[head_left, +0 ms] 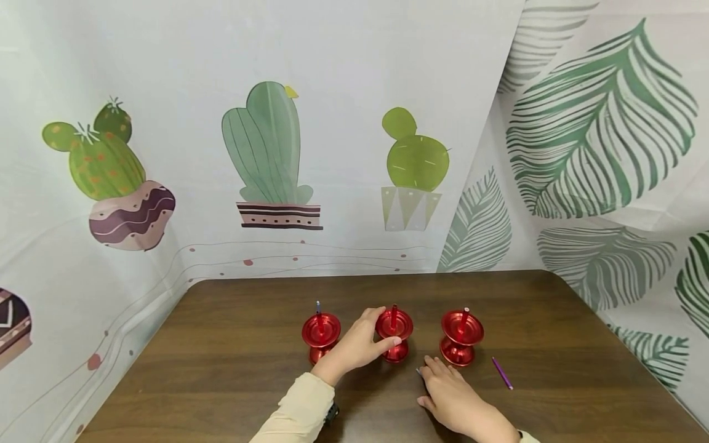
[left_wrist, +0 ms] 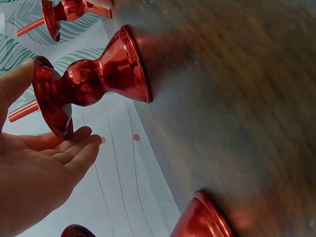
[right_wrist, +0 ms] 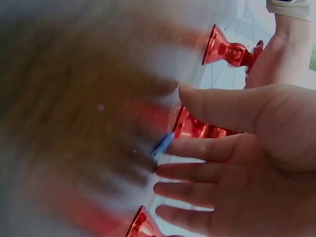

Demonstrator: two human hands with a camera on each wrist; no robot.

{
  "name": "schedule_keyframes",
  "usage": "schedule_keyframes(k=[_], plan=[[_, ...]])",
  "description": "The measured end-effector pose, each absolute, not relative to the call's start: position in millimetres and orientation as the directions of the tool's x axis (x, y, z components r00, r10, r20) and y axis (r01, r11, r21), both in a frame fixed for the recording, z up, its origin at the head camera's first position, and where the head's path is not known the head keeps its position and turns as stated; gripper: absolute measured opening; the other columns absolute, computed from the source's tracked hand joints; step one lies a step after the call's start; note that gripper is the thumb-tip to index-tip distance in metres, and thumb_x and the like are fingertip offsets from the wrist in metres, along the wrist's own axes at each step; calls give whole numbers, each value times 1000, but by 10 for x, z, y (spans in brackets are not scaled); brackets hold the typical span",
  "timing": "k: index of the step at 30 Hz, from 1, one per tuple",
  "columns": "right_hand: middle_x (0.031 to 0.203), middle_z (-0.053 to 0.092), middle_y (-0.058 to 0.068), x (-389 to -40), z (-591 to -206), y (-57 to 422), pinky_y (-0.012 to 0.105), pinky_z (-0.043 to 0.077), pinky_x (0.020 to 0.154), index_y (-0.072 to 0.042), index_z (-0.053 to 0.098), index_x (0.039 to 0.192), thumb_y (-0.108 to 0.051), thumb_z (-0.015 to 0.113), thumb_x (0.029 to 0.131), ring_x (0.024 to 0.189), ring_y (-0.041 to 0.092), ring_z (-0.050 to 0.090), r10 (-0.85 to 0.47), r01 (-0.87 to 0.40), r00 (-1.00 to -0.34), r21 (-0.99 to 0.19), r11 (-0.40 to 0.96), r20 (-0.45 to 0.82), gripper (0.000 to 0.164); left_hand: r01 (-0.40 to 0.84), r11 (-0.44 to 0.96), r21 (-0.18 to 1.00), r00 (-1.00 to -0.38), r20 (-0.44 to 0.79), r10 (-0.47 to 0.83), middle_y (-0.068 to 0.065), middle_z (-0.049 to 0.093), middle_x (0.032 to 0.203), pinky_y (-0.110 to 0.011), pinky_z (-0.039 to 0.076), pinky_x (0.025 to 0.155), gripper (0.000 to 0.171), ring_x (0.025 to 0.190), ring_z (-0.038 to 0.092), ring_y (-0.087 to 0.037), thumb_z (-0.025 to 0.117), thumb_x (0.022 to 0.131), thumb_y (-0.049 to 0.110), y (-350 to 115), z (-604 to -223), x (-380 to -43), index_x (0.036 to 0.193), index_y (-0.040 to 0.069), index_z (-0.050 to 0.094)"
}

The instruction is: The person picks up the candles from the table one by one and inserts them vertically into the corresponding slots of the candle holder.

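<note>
My left hand (head_left: 359, 342) holds the middle red candle holder (head_left: 396, 352) by its upper dish, thumb on one side of the rim and fingers on the other. In the left wrist view this shiny holder (left_wrist: 85, 81) stands on its flared base, a thin red stem (left_wrist: 22, 110) rising from the dish. My right hand (head_left: 453, 394) lies low over the table in front, its fingers straight. At its index fingertip in the right wrist view is a small blue stick (right_wrist: 163, 145), partly hidden by the fingers in the head view.
Matching red holders stand at the left (head_left: 321, 332) and right (head_left: 458, 352); the left one has a blue-tipped stick (head_left: 318, 307), the right one a white-tipped stem (head_left: 465, 315). A thin purple stick (head_left: 502, 373) lies on the brown table (head_left: 232, 344), right of the right hand.
</note>
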State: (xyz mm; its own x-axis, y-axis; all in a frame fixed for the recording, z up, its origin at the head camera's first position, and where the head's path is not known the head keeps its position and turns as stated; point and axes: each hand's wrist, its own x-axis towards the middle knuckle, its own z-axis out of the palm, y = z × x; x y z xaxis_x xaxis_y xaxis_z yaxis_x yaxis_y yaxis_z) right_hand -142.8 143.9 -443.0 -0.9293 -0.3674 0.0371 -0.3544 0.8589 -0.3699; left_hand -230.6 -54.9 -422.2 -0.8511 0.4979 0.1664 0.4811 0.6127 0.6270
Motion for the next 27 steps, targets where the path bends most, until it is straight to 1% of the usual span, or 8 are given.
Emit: schedule_keyframes(k=[3, 7, 10, 13, 18, 20, 24, 27], plan=[[122, 56, 32, -1445, -4433, 1433, 67, 38, 94, 6, 59, 102, -9, 76, 80, 117, 51, 50, -415, -418, -906, -348, 839, 86, 31, 476, 612, 631, -853, 162, 496, -17, 48, 137, -43, 44, 101, 72, 125, 50, -30, 69, 89, 36, -547, -4219, -2301, 141, -3, 40], [115, 59, 30, -1468, -4434, 1425, 68, 39, 92, 3, 59, 95, -1, 76, 77, 112, 49, 54, -446, -466, -885, -294, 835, 138, 26, 480, 608, 632, -851, 165, 499, -17, 48, 136, -43, 45, 101, 72, 124, 51, -30, 69, 89, 36, -545, -4219, -2303, 141, -4, 40], [112, 61, 28, -1478, -4434, 1417, 69, 39, 90, -1, 58, 84, 3, 76, 75, 108, 47, 56, -456, -482, -876, -265, 835, 157, 20, 489, 603, 630, -846, 174, 504, -18, 48, 136, -43, 45, 100, 71, 124, 51, -30, 69, 89, 34, -543, -4212, -2304, 140, -5, 40], [111, 61, 27, -1485, -4432, 1406, 69, 39, 91, -4, 57, 79, 5, 75, 76, 107, 46, 57, -459, -482, -876, -258, 837, 150, 20, 492, 604, 627, -845, 174, 506, -18, 48, 136, -44, 45, 100, 71, 123, 51, -31, 69, 89, 34, -542, -4207, -2304, 140, -6, 40], [114, 59, 26, -1486, -4433, 1391, 69, 37, 93, 0, 60, 86, 5, 74, 76, 112, 48, 53, -453, -469, -883, -242, 850, 120, 18, 480, 613, 628, -851, 161, 501, -18, 48, 136, -44, 45, 100, 72, 124, 51, -31, 69, 89, 34, -543, -4209, -2299, 141, -5, 39], [115, 59, 26, -1483, -4427, 1392, 70, 35, 94, -1, 60, 85, 5, 74, 76, 115, 50, 50, -451, -466, -885, -247, 849, 119, 18, 475, 613, 631, -853, 157, 498, -17, 48, 136, -44, 45, 100, 72, 124, 50, -31, 70, 89, 34, -544, -4208, -2298, 141, -5, 39], [117, 58, 26, -1478, -4409, 1405, 72, 33, 95, -8, 53, 76, 4, 74, 76, 119, 52, 46, -454, -474, -881, -270, 838, 134, 24, 472, 614, 633, -854, 156, 496, -17, 48, 136, -43, 45, 100, 72, 124, 50, -30, 70, 88, 34, -541, -4208, -2295, 141, -4, 39], [117, 59, 26, -1485, -4377, 1422, 72, 34, 93, -12, 48, 72, 3, 74, 77, 119, 52, 47, -462, -496, -868, -282, 821, 182, 30, 476, 618, 626, -854, 161, 495, -17, 48, 136, -43, 45, 100, 72, 124, 51, -30, 69, 88, 35, -539, -4210, -2301, 141, -4, 40]])
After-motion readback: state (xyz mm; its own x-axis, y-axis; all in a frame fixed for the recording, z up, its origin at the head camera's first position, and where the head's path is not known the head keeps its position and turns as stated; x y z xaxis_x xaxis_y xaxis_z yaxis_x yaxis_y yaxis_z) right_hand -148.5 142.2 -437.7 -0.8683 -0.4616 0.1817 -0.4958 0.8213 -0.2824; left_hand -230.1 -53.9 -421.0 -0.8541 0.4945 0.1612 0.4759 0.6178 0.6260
